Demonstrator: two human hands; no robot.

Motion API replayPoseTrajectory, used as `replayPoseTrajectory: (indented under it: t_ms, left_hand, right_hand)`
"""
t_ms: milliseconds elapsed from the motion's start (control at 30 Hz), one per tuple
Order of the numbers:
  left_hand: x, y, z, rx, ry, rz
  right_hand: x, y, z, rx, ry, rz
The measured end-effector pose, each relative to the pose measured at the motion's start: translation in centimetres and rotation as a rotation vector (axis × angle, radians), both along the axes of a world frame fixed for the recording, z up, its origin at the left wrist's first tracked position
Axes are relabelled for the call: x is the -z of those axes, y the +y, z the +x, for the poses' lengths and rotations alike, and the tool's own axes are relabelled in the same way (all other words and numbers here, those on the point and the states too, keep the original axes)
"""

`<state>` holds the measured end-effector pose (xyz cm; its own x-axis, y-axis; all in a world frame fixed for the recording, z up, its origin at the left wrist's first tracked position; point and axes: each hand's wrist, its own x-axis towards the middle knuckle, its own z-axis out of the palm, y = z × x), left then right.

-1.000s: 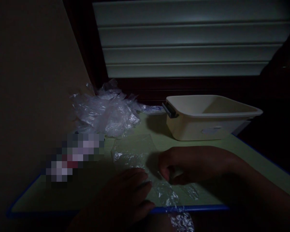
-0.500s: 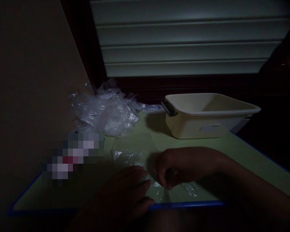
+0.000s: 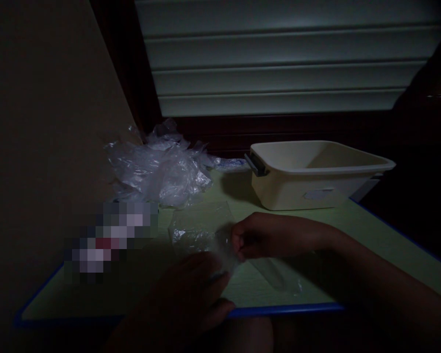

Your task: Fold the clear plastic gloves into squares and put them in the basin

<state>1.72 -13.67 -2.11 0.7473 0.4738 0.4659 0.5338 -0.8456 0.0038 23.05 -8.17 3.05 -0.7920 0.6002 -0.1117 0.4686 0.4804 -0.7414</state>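
A clear plastic bag [image 3: 200,223] is spread on the light green tabletop in front of me. My left hand [image 3: 194,284] lies over its near left part, fingers stretched out and resting flat. With thumb and fingers pinched together, my right hand [image 3: 257,238] grips the bag's right side. A loose flap of the clear plastic trails below my right hand toward the near edge. The picture is dark, so the bag's outline under my hands is hard to make out.
A heap of crumpled clear plastic bags [image 3: 165,169] lies at the back left. The cream plastic bin [image 3: 290,189] with a dark handle stands at the back right. A pixelated item [image 3: 113,238] is at the left. Blue edging [image 3: 286,309] borders the table [image 3: 327,289].
My right hand has moved up and slightly left, away from the near edge, drawing the pinched plastic with it. My left hand has stayed almost in place.
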Motion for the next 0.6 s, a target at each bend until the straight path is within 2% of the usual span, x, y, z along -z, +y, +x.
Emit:
replayPoseTrajectory:
  t_ms: [233, 600]
  left_hand:
    - [-0.43, -0.04, -0.2, 0.02, 0.072, -0.051]
    - [-0.62, 0.04, -0.13, 0.048, 0.047, -0.042]
  right_hand:
    - [0.0, -0.01, 0.21, -0.055, -0.052, -0.093]
    - [0.08, 0.27, 0.11, 0.07, -0.059, -0.253]
